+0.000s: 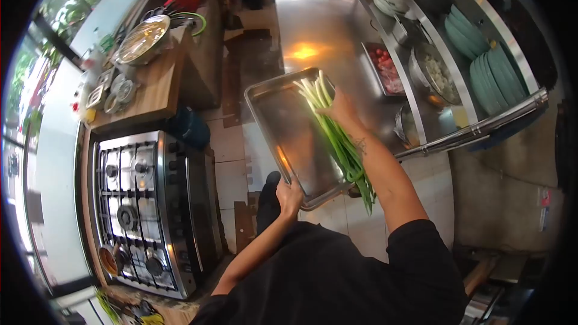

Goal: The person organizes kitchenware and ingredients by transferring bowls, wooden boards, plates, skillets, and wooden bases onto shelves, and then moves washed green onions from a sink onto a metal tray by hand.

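Note:
A bunch of green onions (330,129) lies along the right side of a metal baking tray (280,151), white ends at the far edge and green tops hanging over the near corner. My right hand (340,110) is wrapped round the bunch near its pale ends. With my left hand (289,197) I grip the tray's near left rim, thumb on top. The tray is tilted in view, and its far end overlaps the steel table (301,30).
To the left stands a gas stove (129,210) with a small pan (109,260). Behind it a wooden counter (144,99) bears a wrapped bowl (143,39). A tray of red food (385,69) and shelves with green plates (497,81) are at right.

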`<state>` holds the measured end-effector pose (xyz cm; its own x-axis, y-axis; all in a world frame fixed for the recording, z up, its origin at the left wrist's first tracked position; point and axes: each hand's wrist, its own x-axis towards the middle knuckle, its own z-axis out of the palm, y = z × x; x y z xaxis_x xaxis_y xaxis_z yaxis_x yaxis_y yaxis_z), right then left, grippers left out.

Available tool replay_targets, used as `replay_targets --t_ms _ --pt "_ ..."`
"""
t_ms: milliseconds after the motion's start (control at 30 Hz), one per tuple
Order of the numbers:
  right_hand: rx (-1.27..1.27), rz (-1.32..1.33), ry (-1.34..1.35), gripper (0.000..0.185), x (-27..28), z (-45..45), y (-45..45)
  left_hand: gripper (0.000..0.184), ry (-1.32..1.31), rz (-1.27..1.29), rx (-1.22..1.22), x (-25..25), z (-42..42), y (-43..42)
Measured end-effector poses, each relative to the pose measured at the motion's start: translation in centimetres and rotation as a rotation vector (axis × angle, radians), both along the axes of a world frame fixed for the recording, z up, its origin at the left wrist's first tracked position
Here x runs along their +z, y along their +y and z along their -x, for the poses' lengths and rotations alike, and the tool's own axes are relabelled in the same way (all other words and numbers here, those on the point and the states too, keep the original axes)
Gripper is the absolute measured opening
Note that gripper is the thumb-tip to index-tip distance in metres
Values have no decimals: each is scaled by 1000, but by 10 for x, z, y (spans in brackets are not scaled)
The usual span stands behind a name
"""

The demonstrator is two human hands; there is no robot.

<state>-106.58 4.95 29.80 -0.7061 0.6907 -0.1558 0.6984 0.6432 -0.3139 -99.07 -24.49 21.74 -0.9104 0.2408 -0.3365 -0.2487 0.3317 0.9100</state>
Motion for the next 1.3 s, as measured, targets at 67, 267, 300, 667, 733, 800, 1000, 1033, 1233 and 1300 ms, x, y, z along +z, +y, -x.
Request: replay_targets --t_ms 67,267,300,667,733,800,1000,1033,1233,1300 --pt "-94 -47 49 106 -7 -10 27 37 -117 93 -89 -26 28 27" --pt "-310 -98 381 76 -38 -99 44 39 -133 180 -251 -73 104 117" --pt "-355 -117 396 68 -40 -114 35 39 -112 167 -265 -91 111 134" --pt "-537 -34 642 33 -60 -192 -88 63 189 304 -517 -91 159 181" --pt "-332 -18 685 28 -63 -189 -106 66 144 238 -531 -131 160 121" --pt "-184 32 685 25 -68 -188 -121 60 -463 72 -483 -148 149 43" --pt "415 303 500 29 -125 -178 -179 47 -350 631 8 -131 7 -252" --pt "507 462 433 32 -133 -181 -190 48 -423 640 86 -122 -27 -290" --pt "1104 683 -381 49 -191 -190 -252 51 -610 421 569 -72 -223 -426" --pt "1353 443 -716 55 -196 -190 -286 51 -656 288 710 -59 -277 -453"
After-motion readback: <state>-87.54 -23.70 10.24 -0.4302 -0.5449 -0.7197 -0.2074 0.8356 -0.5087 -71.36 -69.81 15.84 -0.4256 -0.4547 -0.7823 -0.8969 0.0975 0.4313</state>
